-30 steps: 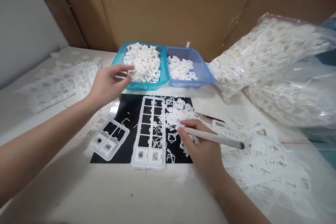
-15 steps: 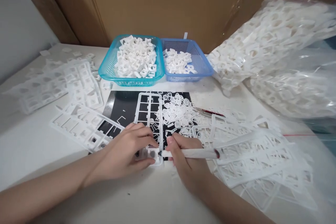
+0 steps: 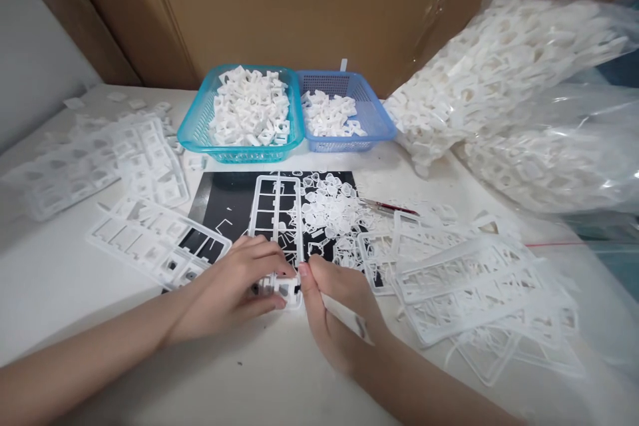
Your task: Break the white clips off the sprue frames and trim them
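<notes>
Brown cardboard [image 3: 299, 0] stood behind the table's [image 3: 200, 379] far edge, and from where I stood the trouble spot was the near edge of the black mat [image 3: 224, 190]. That was where the square [image 3: 283, 289] sat, at the near end of a white frame [image 3: 301, 213]. The left hand [image 3: 249, 279] pinched it between thumb and fingers; the right hand [image 3: 339, 306] was clenched round a pale-handled tool [image 3: 349, 319], its tip against the square's right side. If that tip was sharp, I judged, a slip leftward could have caught the left fingertips, so close were they. Too hard a push might have nicked the square, or skidded the frame, whose end seemed to reach past the mat.

Scraps [image 3: 329, 206] crowded the mat's right half and could have jammed under the frame and tilted it. A second frame [image 3: 144, 249] lay by the mat's left edge, close under the left forearm. Stripped frames [image 3: 474, 293] were heaped toward the table's right edge, just beside the right forearm, limiting any swing. Along the far edge, a teal basket [image 3: 234, 150] and a blue basket [image 3: 379, 126] held white pieces; bulging bags [image 3: 499, 80] filled the far right corner.
</notes>
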`<state>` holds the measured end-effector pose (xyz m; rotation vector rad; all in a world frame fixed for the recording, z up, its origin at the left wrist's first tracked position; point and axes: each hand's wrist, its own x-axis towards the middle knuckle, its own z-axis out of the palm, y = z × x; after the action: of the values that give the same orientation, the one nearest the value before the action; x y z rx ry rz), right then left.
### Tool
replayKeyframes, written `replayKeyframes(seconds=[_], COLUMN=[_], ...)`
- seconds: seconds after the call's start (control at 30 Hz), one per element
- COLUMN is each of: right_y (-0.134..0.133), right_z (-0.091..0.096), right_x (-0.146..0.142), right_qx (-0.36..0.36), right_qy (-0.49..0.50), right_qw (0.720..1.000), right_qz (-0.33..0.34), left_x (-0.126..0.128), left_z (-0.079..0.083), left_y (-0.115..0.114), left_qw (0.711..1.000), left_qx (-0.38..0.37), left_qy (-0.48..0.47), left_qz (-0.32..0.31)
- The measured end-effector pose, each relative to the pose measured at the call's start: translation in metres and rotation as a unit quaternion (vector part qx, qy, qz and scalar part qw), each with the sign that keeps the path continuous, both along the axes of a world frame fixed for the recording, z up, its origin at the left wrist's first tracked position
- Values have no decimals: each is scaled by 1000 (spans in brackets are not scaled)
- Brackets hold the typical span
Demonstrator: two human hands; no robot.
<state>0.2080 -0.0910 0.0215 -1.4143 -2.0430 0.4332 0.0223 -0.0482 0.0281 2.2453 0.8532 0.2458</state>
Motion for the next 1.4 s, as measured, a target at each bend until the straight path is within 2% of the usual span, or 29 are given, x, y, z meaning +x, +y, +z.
replayKeyframes(seconds=[0.23,0.47,0.57,0.67,0.73,0.8,0.87,0.93,1.0,1.07,1.13,1.27,1.4], right_y=[0,-1,0,1,1,0,-2,-4,-5,-5,-4,3,12], right_z=[2,4,4,4,5,5,5,4,3,3,7,27,44], right_x=[3,5,5,4,4,5,5,4,4,4,7,21,37], right_qx=[61,31,37,38,35,31,34,43,57,63,28,-118,-80], right_qy=[-65,-51,-60,-61,-59,-66,-78,-91,-100,-99,-74,77,208], right_qw=[996,998,998,997,998,997,996,995,993,992,996,988,974], right_qz=[-2,5,1,2,3,4,7,10,22,37,50,58,50], left_x=[0,-4,-8,-13,-16,-20,-25,-29,-33,-34,-32,-17,-1], left_z=[4,-1,1,6,11,14,15,13,10,8,7,5,6], left_y=[-2,-8,-5,1,5,6,4,1,0,0,0,0,-1], left_qw=[998,988,978,969,971,977,980,974,949,916,893,878,867], left_qx=[-48,-104,-163,-216,-213,-183,-140,-97,-88,-118,-175,-259,-296], left_qy=[-43,-86,-92,-90,-88,-86,-82,-89,-114,-138,-159,-213,-246], left_qz=[12,68,95,83,63,70,114,185,279,359,382,342,315])
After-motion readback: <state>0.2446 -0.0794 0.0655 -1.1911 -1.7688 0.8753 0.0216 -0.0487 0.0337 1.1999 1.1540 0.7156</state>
